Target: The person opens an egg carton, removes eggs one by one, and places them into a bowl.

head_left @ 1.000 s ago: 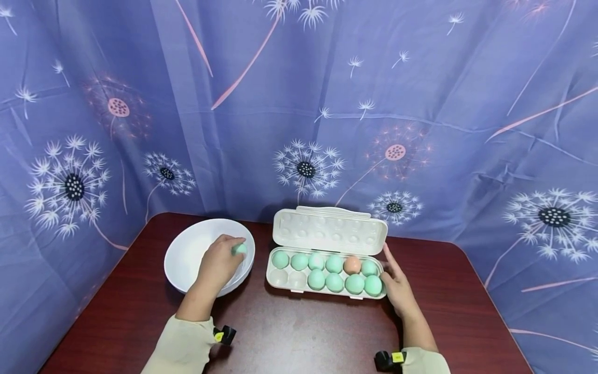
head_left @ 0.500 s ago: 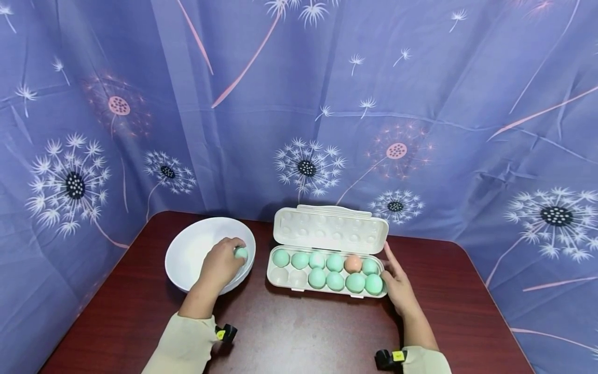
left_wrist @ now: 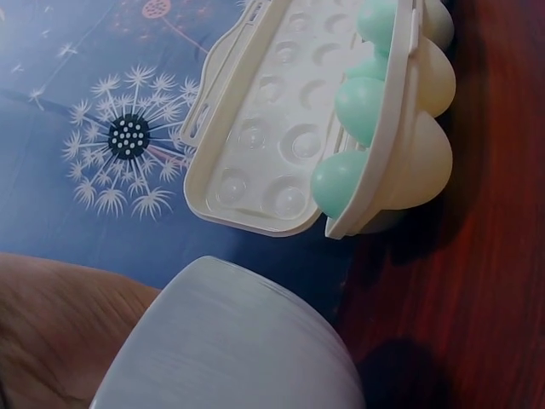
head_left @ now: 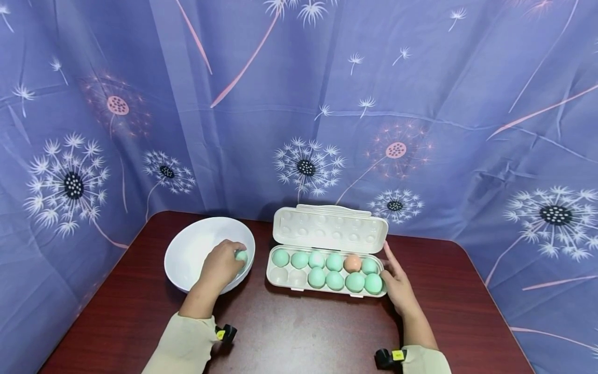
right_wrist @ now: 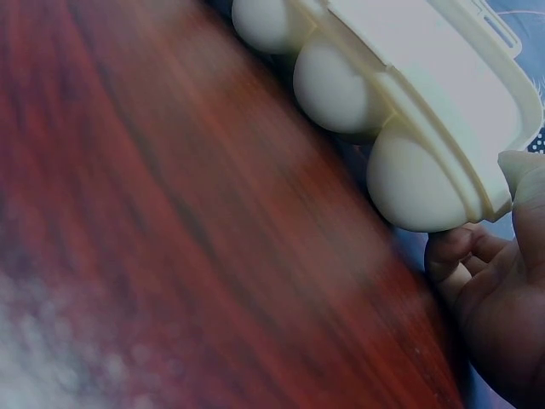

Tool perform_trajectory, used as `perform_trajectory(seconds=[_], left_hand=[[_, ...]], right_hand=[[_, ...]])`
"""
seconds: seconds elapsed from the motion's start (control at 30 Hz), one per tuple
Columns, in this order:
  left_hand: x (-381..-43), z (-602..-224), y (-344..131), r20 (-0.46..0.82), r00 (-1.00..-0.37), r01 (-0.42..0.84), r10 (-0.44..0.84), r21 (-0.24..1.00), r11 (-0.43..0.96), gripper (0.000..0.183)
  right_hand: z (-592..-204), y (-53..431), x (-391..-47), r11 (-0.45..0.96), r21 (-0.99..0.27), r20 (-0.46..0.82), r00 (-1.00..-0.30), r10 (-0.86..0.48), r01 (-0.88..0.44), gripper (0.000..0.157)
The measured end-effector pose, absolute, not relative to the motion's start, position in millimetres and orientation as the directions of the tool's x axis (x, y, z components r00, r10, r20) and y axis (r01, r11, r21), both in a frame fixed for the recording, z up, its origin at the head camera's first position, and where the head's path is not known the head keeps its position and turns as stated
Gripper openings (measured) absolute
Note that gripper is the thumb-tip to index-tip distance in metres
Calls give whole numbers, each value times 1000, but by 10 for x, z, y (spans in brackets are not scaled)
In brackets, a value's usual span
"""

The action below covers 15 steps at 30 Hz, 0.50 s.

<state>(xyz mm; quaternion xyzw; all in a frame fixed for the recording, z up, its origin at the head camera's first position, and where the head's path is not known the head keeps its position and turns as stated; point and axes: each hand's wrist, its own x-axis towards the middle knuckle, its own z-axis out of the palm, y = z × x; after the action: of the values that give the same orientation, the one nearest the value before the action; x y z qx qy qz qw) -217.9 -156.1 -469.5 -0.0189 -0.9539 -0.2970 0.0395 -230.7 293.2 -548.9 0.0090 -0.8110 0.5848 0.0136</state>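
Observation:
In the head view my left hand (head_left: 218,269) is inside the white bowl (head_left: 184,254), pinching a green egg (head_left: 241,256) near the bowl's right wall. The fingers partly cover that egg. In the left wrist view the outside of the bowl hides most of the hand. My right hand (head_left: 398,284) grips the right end of a cream egg carton (head_left: 288,284), thumb at the rim and other fingers curled below it, as the right wrist view shows. Green eggs (head_left: 334,281) and one brown egg (head_left: 352,263) fill most cups; two front-left cups hold none.
The carton's lid (head_left: 329,232) stands raised at the back, close to the blue dandelion-print curtain (head_left: 261,130). A dark red wooden table (head_left: 299,332) carries the bowl on the left and the carton right of centre. A narrow strip of tabletop separates them.
The left hand has shifted slightly inside the bowl, and the green egg sits a little lower in its fingers. The right hand stays at the carton's end.

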Motion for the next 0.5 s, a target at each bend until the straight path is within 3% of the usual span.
perform_trajectory(seconds=[0.3, 0.5], left_hand=[[-2181, -4708, -1573, 79, -997, 55, 15, 533, 844, 37], [-2188, -4717, -1575, 81, -997, 54, 14, 514, 856, 29]], right_hand=[[-5497, 2916, -2283, 318, -947, 39, -999, 7, -34, 79], [-5502, 2923, -2289, 312, -950, 27, -1000, 11, -22, 78]])
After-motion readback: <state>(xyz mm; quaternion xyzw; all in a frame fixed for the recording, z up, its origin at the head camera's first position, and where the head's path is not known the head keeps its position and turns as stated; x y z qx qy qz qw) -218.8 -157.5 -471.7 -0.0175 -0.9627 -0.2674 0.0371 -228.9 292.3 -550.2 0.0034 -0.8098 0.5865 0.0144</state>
